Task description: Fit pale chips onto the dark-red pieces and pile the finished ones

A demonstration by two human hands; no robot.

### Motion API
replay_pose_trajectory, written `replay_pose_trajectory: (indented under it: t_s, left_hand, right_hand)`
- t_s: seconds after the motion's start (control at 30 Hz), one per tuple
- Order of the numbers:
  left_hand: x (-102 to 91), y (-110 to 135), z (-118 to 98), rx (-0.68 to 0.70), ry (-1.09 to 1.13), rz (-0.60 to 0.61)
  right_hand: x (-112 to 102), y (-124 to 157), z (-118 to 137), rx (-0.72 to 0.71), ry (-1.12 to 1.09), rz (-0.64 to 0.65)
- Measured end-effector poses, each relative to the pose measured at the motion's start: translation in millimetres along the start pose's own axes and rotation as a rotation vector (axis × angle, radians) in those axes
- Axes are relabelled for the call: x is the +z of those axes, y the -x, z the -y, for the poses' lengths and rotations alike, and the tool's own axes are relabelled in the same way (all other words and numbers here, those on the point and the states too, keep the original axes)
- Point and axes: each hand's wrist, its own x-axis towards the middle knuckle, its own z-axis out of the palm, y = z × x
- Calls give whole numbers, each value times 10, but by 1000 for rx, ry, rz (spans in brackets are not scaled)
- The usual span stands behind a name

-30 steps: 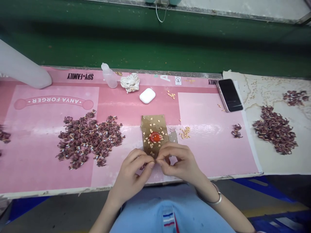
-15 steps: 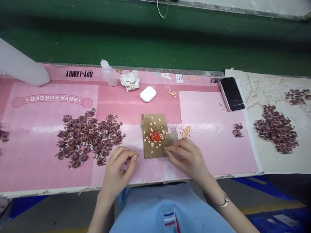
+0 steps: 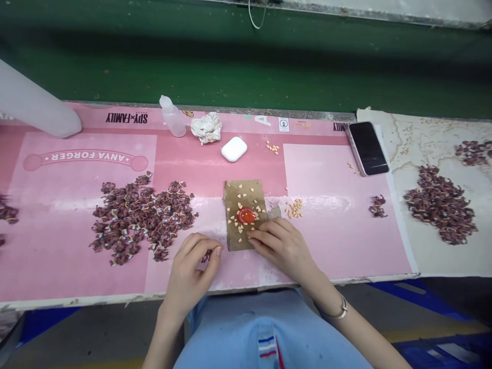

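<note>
My left hand [image 3: 192,269] is closed in a pinch on a small maroon piece [image 3: 206,256], which shows partly between thumb and fingers. To its right lies a brown card [image 3: 235,189] with a glossy orange-red blob [image 3: 246,216] and scattered small cream-coloured pieces [image 3: 240,240] on it. The fingertips of my right hand [image 3: 282,248] come together over the card's lower right edge, near the blob; whatever is between them is too small to make out. A heap of similar maroon pieces [image 3: 134,220] spreads left of my left hand.
More cream pieces [image 3: 294,208] lie right of the card. Along the back are a small squeeze bottle [image 3: 173,118], crumpled tissue [image 3: 207,128], a white case [image 3: 234,149] and a phone [image 3: 368,148]. Another maroon heap [image 3: 440,205] rests on pale paper at the right.
My right hand has moved left, its fingertips now over the card near the blob. My left hand has shifted slightly right, still pinching the maroon piece.
</note>
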Motion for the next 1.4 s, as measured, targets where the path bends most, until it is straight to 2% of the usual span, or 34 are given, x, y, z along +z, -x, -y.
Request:
replay_pose_trajectory:
  t_s: [0.23, 0.33, 0.5, 0.67, 0.83, 1.03, 1.2, 1.3, 1.4]
  left_hand:
    - [44, 13, -34, -24, 58, 50]
    - [76, 25, -61, -34, 101, 71]
    - [170, 25, -148, -21, 234, 119]
    - [227, 45, -199, -37, 401, 84]
    - [238, 69, -211, -99, 471, 87]
    - [266, 46, -230, -96, 454, 43]
    - [265, 32, -234, -56, 410, 78]
    - [271, 46, -229, -53, 442, 122]
    - [285, 57, -220, -55, 488, 112]
  right_hand:
    - [-8, -24, 9, -20, 76, 114]
    - [-54, -50, 78, 5, 30, 120]
    - [-189, -151, 286, 92, -341, -33]
    - [-191, -187, 380, 104, -587, -147]
    - [-121, -138, 365, 74, -626, -214]
    - [-128, -161, 346, 28, -541, -233]
    - [-145, -191, 362, 95, -568, -263]
    - [-153, -184, 370, 136, -593, -273]
    - [-165, -171, 368, 126, -608, -265]
